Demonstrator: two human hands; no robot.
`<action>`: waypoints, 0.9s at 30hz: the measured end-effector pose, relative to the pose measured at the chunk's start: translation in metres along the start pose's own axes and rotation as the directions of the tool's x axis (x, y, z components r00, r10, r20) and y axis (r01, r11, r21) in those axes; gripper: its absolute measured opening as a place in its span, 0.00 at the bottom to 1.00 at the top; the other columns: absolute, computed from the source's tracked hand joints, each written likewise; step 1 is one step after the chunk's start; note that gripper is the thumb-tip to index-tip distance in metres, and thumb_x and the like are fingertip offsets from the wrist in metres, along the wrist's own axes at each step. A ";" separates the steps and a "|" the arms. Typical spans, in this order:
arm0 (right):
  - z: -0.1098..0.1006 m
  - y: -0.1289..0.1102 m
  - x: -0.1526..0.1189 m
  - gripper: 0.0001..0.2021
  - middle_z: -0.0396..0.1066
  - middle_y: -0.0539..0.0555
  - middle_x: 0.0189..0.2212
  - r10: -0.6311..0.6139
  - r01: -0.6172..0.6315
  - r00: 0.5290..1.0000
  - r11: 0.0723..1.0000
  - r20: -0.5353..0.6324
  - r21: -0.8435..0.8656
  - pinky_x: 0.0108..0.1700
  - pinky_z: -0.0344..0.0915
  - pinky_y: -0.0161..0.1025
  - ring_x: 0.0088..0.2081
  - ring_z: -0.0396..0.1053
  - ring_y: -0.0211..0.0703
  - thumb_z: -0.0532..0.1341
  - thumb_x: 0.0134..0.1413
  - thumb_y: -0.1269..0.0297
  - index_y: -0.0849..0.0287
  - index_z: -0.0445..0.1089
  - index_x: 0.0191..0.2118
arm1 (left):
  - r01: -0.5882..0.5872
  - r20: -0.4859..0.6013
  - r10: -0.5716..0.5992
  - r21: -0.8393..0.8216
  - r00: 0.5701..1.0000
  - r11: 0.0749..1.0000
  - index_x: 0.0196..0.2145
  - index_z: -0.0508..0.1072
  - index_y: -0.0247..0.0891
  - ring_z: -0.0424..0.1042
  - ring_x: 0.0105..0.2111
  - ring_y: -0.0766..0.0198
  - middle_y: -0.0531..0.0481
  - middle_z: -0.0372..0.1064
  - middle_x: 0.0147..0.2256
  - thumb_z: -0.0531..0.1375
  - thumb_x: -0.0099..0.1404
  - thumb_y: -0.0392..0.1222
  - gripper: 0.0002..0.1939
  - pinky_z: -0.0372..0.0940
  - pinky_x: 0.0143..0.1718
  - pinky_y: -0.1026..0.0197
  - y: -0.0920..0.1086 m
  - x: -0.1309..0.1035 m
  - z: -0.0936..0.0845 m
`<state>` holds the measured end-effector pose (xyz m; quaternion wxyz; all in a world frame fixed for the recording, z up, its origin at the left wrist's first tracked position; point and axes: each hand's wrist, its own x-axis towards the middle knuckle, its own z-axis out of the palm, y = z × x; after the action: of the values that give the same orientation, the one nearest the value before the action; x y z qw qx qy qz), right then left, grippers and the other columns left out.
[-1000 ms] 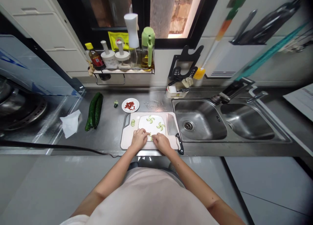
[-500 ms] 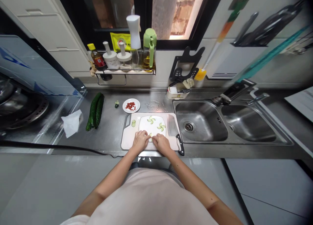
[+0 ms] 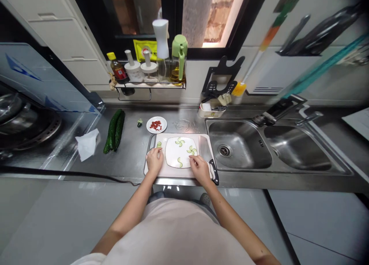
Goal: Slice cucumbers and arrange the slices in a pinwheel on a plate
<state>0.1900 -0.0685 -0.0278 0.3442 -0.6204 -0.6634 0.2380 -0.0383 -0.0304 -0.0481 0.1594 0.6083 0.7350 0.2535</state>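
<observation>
A white square plate (image 3: 173, 151) lies on the pale cutting board (image 3: 170, 172), with green slices in two pinwheels (image 3: 180, 142) and a smaller group (image 3: 180, 162) near its front. My left hand (image 3: 155, 160) is over the board's left part, its fingers bent just below a few loose slices (image 3: 159, 144); whether it holds one is too small to tell. At the plate's right edge is my right hand (image 3: 199, 168), thumb and fingers curled close together, their contents unclear. A knife (image 3: 213, 172) rests along the board's right side.
Two cucumbers (image 3: 114, 131) and a white tissue (image 3: 87, 144) lie to the left. Behind the board are a small plate of red pieces (image 3: 156, 130) and a cucumber end (image 3: 140, 122). A double sink (image 3: 242, 144) is at right; bottles stand on a rack (image 3: 150, 85).
My hands have moved apart from the plate's front edge, the left one toward the loose slices, the right one to the right. The front slices now show uncovered. The view has shifted slightly.
</observation>
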 end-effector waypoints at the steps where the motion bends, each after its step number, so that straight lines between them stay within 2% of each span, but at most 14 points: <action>1: -0.001 0.001 -0.001 0.14 0.71 0.55 0.32 -0.010 0.010 1.000 1.000 -0.020 0.017 0.37 0.62 0.37 0.30 0.66 0.40 0.52 0.60 0.62 0.59 0.74 0.42 | 0.044 -0.017 -0.044 -0.006 0.999 0.999 0.45 0.74 0.42 0.69 0.42 0.57 0.47 0.72 0.42 0.54 0.63 0.38 0.14 0.57 0.45 0.56 -0.004 0.004 -0.002; 5: -0.005 0.003 -0.006 0.14 0.71 0.55 0.32 -0.043 0.045 0.998 0.998 -0.054 0.040 0.36 0.63 0.38 0.29 0.66 0.40 0.52 0.60 0.61 0.59 0.74 0.41 | 0.139 -0.031 -0.139 0.008 0.990 0.990 0.45 0.74 0.44 0.70 0.42 0.56 0.47 0.72 0.39 0.54 0.62 0.40 0.14 0.57 0.44 0.55 -0.016 0.014 -0.006; 10: -0.003 0.002 -0.010 0.14 0.70 0.55 0.31 -0.039 0.041 0.999 0.998 -0.032 0.049 0.35 0.63 0.38 0.30 0.66 0.41 0.52 0.59 0.60 0.58 0.74 0.40 | 0.216 -0.002 -0.217 0.080 0.976 0.973 0.45 0.73 0.44 0.69 0.44 0.52 0.45 0.72 0.40 0.55 0.62 0.43 0.14 0.56 0.46 0.51 -0.020 0.022 -0.004; 18: 0.002 -0.001 -0.011 0.14 0.71 0.55 0.31 -0.048 0.049 0.999 0.997 -0.011 0.054 0.35 0.63 0.39 0.30 0.66 0.42 0.52 0.59 0.60 0.59 0.74 0.40 | 0.259 0.040 -0.270 0.185 0.962 0.948 0.45 0.72 0.41 0.67 0.47 0.46 0.40 0.71 0.43 0.56 0.62 0.52 0.18 0.53 0.48 0.46 -0.017 0.035 0.008; 23: 0.001 -0.001 -0.013 0.14 0.70 0.55 0.30 -0.049 0.049 0.999 0.998 -0.003 0.047 0.35 0.63 0.38 0.30 0.66 0.42 0.52 0.59 0.61 0.58 0.74 0.40 | 0.253 0.051 -0.266 0.185 0.963 0.950 0.44 0.71 0.41 0.67 0.48 0.46 0.39 0.70 0.45 0.56 0.61 0.50 0.16 0.53 0.49 0.46 -0.015 0.037 0.013; 27: 0.001 0.000 -0.014 0.14 0.70 0.55 0.30 -0.047 0.047 0.999 0.998 0.004 0.043 0.35 0.63 0.39 0.31 0.67 0.43 0.52 0.59 0.61 0.59 0.74 0.40 | 0.250 0.032 -0.255 0.124 0.966 0.960 0.42 0.71 0.41 0.67 0.48 0.48 0.42 0.71 0.44 0.57 0.61 0.45 0.12 0.54 0.49 0.47 -0.013 0.037 0.016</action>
<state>0.1888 -0.0820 -0.0305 0.3614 -0.5964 -0.6734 0.2455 -0.0482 0.0069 -0.0657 0.1713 0.5238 0.8164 0.1725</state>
